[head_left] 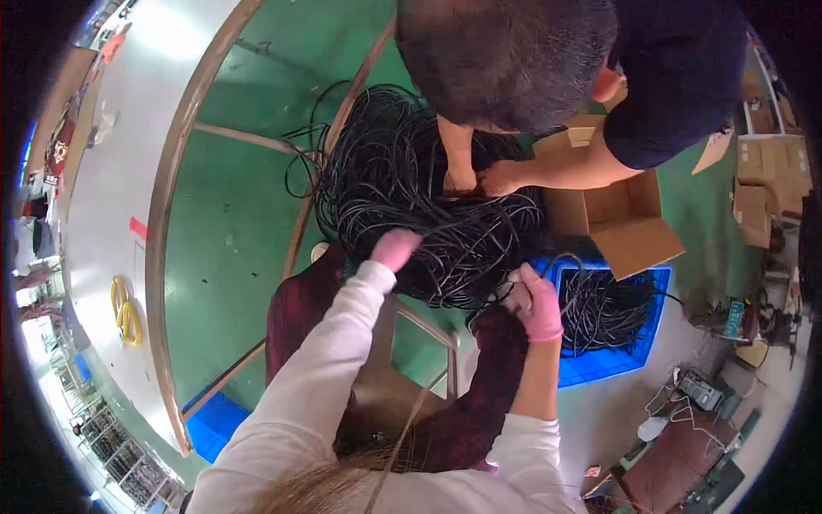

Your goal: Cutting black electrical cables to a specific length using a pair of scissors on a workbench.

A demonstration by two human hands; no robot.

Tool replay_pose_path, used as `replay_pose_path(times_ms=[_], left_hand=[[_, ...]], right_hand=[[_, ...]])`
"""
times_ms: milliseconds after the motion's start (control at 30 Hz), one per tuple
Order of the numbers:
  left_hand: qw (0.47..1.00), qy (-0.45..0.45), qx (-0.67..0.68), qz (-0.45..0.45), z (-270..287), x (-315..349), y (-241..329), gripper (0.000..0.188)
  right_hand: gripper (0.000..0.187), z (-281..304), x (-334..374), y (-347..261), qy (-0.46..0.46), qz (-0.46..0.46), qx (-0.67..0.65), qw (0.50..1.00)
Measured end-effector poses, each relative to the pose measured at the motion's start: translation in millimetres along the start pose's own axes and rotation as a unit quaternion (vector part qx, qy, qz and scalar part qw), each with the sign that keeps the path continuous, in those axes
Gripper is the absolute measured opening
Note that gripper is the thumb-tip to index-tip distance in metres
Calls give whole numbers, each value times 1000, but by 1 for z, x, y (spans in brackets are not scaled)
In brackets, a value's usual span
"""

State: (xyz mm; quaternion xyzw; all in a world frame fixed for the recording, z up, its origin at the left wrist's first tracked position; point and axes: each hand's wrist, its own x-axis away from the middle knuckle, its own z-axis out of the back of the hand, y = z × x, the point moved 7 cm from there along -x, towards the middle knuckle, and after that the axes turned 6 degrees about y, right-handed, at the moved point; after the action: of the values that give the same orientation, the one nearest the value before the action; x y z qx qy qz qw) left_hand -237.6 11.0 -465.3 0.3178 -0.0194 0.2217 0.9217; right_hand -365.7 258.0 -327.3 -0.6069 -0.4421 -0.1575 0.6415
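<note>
A large tangled heap of thin black cables (411, 180) lies in front of me, close to my knees. My left hand (396, 250), in a pink glove, is closed on strands at the near left side of the heap; its fingertips are partly hidden. My right hand (538, 304), also gloved in pink, is raised at the heap's near right edge, its fingers closed round a cable. A cable loop arches beside it toward a blue crate (565, 373). More black cables (604, 313) lie coiled in that crate.
Across the heap a person in a dark top (685, 77) bends over, both hands in the cables. An open cardboard box (634, 240) stands at the right. A white table (111, 214) with a yellow coil (126, 313) is at the left. A metal stool frame (449, 338) shows between my legs.
</note>
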Motion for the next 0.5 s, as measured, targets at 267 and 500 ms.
replay_pose_path(times_ms=[267,500], left_hand=[[958,186,-56,211,11,-10,-98,27],[963,164,-80,197,14,-17,-100,26]], right_hand=[[37,-164,145,46,-261,76,60,960],[23,-185,150,33,-173,158,248,940]])
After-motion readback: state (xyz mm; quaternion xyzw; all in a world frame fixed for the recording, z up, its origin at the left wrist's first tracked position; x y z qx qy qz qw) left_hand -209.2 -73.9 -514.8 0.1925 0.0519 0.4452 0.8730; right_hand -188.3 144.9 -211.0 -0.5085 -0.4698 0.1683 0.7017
